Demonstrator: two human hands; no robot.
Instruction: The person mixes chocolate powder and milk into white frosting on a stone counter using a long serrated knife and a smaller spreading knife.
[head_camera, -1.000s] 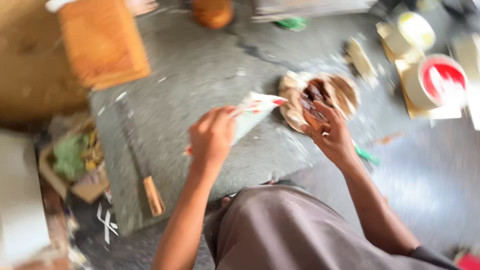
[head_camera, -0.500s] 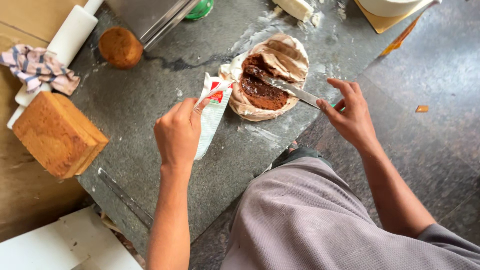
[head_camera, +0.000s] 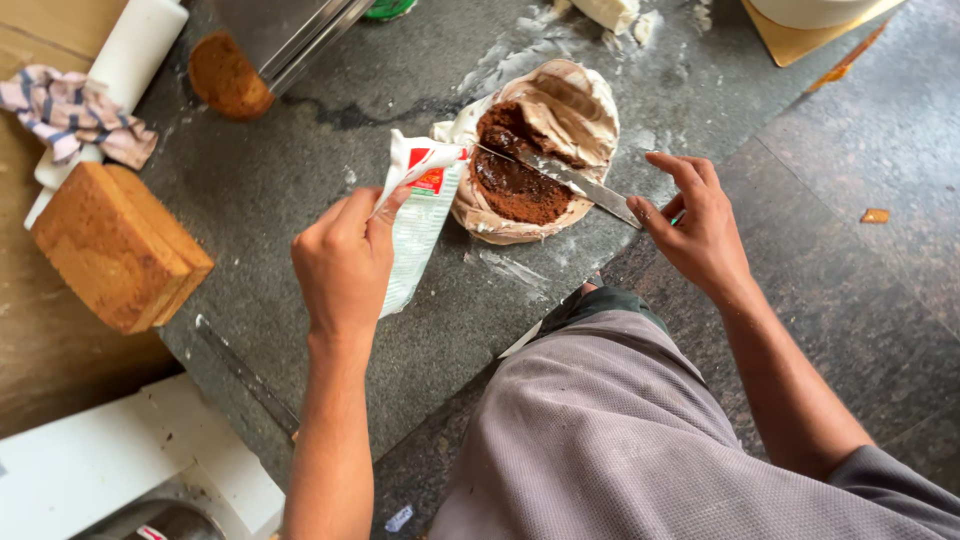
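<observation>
My left hand (head_camera: 345, 265) grips a white plastic pouch (head_camera: 418, 228) with a red patch, its open top tilted toward a round cake (head_camera: 530, 150). The cake lies on the grey stone slab (head_camera: 300, 180); it has dark brown filling on top and pale cream around its sides. My right hand (head_camera: 697, 228) holds the handle of a long flat metal knife (head_camera: 575, 180), whose blade lies across the brown filling. The pouch's mouth almost touches the cake's left edge.
A rectangular brown sponge block (head_camera: 118, 245) sits at the slab's left edge, a small round brown cake (head_camera: 228, 75) behind it. A checked cloth (head_camera: 75, 115) and white roller (head_camera: 125, 60) lie far left. My grey-trousered knee (head_camera: 620, 420) is below the slab.
The view has swung and steadied, bringing the cake closer. The knife blade now rests across the filling, and the pouch stays beside the cake's left edge.
</observation>
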